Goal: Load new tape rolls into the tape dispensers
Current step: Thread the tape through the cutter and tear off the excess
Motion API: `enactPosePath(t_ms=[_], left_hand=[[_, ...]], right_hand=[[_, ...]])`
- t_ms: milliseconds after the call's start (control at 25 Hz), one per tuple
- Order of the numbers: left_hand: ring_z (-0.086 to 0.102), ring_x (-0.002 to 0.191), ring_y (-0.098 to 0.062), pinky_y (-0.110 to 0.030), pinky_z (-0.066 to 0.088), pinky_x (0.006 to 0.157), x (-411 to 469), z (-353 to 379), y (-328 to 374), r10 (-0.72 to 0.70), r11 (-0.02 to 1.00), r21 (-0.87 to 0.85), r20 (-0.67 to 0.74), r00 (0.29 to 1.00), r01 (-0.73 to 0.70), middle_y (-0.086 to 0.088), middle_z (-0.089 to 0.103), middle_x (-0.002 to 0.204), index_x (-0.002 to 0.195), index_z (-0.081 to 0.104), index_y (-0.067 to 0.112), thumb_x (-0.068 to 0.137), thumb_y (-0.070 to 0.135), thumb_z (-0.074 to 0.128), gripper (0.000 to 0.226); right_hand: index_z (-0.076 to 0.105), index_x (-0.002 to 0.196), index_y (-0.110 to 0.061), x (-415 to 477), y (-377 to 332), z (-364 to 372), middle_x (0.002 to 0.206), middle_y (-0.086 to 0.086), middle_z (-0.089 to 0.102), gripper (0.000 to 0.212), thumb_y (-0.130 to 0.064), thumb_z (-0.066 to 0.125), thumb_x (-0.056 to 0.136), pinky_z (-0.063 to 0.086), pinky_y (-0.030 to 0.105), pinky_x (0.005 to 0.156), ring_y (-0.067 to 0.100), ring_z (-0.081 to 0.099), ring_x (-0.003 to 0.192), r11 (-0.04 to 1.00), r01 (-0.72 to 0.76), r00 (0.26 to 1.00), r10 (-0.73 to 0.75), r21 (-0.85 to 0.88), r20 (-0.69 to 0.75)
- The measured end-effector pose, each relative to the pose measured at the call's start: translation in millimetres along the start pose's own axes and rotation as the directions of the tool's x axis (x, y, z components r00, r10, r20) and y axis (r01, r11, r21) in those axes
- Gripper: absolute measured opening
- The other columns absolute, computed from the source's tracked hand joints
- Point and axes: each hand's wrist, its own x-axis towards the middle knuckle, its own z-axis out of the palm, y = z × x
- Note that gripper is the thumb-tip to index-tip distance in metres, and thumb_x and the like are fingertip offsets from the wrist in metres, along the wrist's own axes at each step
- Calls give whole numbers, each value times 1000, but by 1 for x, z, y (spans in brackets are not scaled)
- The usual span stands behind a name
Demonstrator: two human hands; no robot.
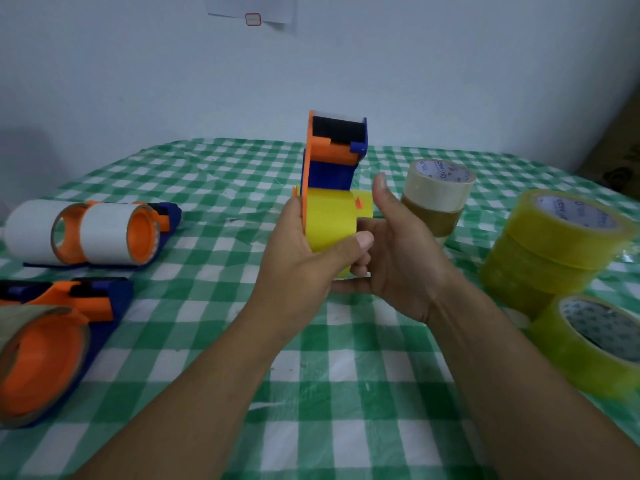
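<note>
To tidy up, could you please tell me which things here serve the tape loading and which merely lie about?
Job: held dispenser, yellow roll, left hand, right hand, yellowish stack, beige stack, far dispenser, near dispenser.
Lying about: wall paper, checked tablecloth.

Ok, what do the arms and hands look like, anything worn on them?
The left hand and right hand are bare: no gloves, rings or watch in view. Both forearms are uncovered too, with no sleeves showing up to the frame edge. The thumbnails look short and unpainted.

left hand [301, 265], right hand [405, 258]: hold yellow roll [332, 216] | roll on upright dispenser [329, 152] | over checked tablecloth [346, 358]
</note>
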Motion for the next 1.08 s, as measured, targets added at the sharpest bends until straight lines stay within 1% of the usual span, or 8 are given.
enactPosePath(t_ms=[160, 280, 400, 520, 640, 840, 960, 1080], left_hand=[[65, 67, -29, -39, 58, 67, -1, -2, -2, -8, 1000, 0, -4, 1000, 8, -17, 66, 74, 114, 55, -4, 96, 30, 51, 39], [68, 73, -29, -37, 58, 65, 2, -5, -3, -51, 996, -70, -27, 998, 49, -19, 69, 87, 118, 57, -8, 98, 33, 46, 48], [70, 78, -24, -31, 56, 65, 4, -7, -4, -67, 991, -116, -55, 996, 60, -16, 70, 92, 123, 55, -12, 97, 32, 44, 52], [68, 72, -29, -37, 58, 65, 3, -8, -6, -58, 993, -106, -30, 998, 54, -21, 69, 84, 120, 58, -9, 98, 39, 40, 55], [69, 68, -31, -37, 59, 65, 2, -8, -5, -61, 997, -44, -20, 998, 61, -20, 70, 76, 111, 62, -8, 97, 49, 37, 64], [70, 75, -29, -39, 59, 69, 2, -8, -5, -75, 997, -20, -28, 997, 74, -19, 72, 85, 107, 66, -1, 92, 60, 35, 70], [71, 90, -34, -45, 59, 78, 3, -9, -3, -68, 997, -35, -36, 997, 67, -21, 72, 103, 116, 66, 6, 88, 64, 37, 71], [71, 82, -30, -41, 60, 74, 2, -8, -4, -55, 998, 15, -10, 998, 55, -17, 73, 90, 113, 66, 2, 90, 63, 34, 73]], right_hand=[[59, 92, 3, -8, -2, 3, 60, 1, 47, 77, -73, 53, 86, 53, 62, 96, 24, 52, 70, 966, 62, 998, -57, -251, 28], [63, 108, -2, -9, -1, 2, 78, 4, 61, 42, -35, 75, 85, 58, 45, 83, 20, 58, 75, 942, 238, 971, -225, -236, 82], [56, 134, -19, -7, -1, -5, 119, 4, 69, 69, -10, 80, 71, 54, 32, 71, 18, 67, 98, 913, 343, 939, -333, -219, 83], [54, 135, -7, -9, 0, -2, 88, 5, 65, 63, -42, 72, 85, 56, 36, 72, 20, 61, 80, 941, 276, 961, -276, -197, 29], [54, 120, 8, -9, -1, -2, 76, 9, 54, 90, -74, 52, 84, 58, 57, 91, 27, 58, 80, 951, 114, 993, -118, -287, 2], [58, 111, -2, -10, 2, 1, 75, 7, 56, 48, -40, 73, 87, 57, 56, 90, 28, 55, 71, 967, 174, 985, -168, -186, 47], [55, 131, -10, -10, 0, -1, 109, 12, 66, 60, -12, 76, 75, 57, 40, 78, 37, 61, 86, 950, 274, 960, -262, -150, 95], [51, 130, 4, -13, -2, 1, 82, 11, 59, 64, -37, 73, 85, 53, 49, 88, 27, 58, 79, 968, 222, 972, -209, -118, 111]])
